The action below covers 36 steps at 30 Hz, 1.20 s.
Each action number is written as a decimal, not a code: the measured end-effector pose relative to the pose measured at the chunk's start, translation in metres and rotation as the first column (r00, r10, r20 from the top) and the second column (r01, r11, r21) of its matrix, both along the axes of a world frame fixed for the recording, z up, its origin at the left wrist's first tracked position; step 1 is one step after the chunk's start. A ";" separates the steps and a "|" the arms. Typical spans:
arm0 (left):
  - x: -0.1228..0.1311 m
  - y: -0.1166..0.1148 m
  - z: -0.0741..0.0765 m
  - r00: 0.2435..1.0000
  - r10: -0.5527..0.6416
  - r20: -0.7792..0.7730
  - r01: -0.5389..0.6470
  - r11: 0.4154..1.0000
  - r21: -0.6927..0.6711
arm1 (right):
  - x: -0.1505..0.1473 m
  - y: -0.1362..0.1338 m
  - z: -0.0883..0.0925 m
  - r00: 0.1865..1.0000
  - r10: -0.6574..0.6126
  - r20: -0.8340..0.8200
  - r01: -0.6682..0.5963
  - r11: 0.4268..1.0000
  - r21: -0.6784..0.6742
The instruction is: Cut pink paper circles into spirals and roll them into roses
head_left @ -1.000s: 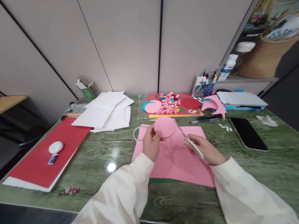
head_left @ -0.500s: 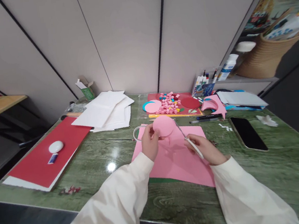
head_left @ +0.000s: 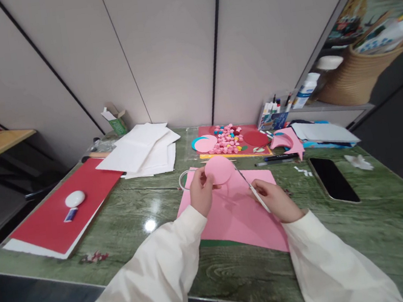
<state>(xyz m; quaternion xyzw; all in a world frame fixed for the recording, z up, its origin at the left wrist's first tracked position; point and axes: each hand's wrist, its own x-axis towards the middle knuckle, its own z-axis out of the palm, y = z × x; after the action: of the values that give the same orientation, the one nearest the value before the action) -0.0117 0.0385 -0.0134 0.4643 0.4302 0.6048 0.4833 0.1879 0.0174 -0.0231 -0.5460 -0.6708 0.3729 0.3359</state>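
Note:
A round pink paper disc (head_left: 219,169) is pinched at its left edge by my left hand (head_left: 202,190), held above a pink sheet of paper (head_left: 241,225). My right hand (head_left: 276,199) grips white-handled scissors (head_left: 258,198), their blades reaching up and left to the disc's right edge. A strip of pink paper curls just under the disc. Part of the scissor handle lies hidden in my right fingers. Behind my left hand, a white ring (head_left: 183,179) rests by the pink sheet's top left corner.
A black phone (head_left: 333,180) lies to the right, near pens (head_left: 278,157). Pink pompom-like bits (head_left: 228,141) and paper circles sit on a red sheet at the back. White papers (head_left: 145,148) and a red sheet (head_left: 56,217) with a white oval object (head_left: 75,199) are leftward.
The scissor handles have drawn together in my right hand. My left hand and the disc stay almost in place; the whole view has shifted very slightly.

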 end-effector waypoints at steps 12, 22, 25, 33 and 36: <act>0.001 0.000 -0.002 1.000 0.006 0.003 -0.006 1.000 -0.008 | 0.000 0.005 0.000 0.832 -0.209 -0.515 0.166 0.978 -0.130; 0.002 -0.001 0.001 0.999 -0.009 0.043 0.010 1.000 -0.022 | 0.026 0.014 -0.009 0.301 -0.419 -0.856 0.228 0.904 -0.362; 0.002 0.000 -0.002 0.999 -0.013 0.038 0.013 1.000 -0.014 | 0.026 0.012 -0.012 0.233 -0.445 -0.864 0.214 0.891 -0.401; 0.002 0.002 -0.008 0.999 0.008 -0.043 -0.008 1.000 -0.001 | 0.035 0.022 -0.017 0.241 -0.414 -0.878 0.264 0.898 -0.351; 0.001 0.004 -0.008 1.000 -0.017 0.005 0.017 0.999 -0.040 | 0.026 0.021 -0.008 0.324 -0.335 -0.885 0.253 0.932 -0.261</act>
<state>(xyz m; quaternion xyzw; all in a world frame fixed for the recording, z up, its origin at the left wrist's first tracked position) -0.0104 0.0421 -0.0212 0.4567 0.4371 0.5929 0.4988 0.2140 0.0384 -0.0315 -0.3715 -0.2468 0.5691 0.6908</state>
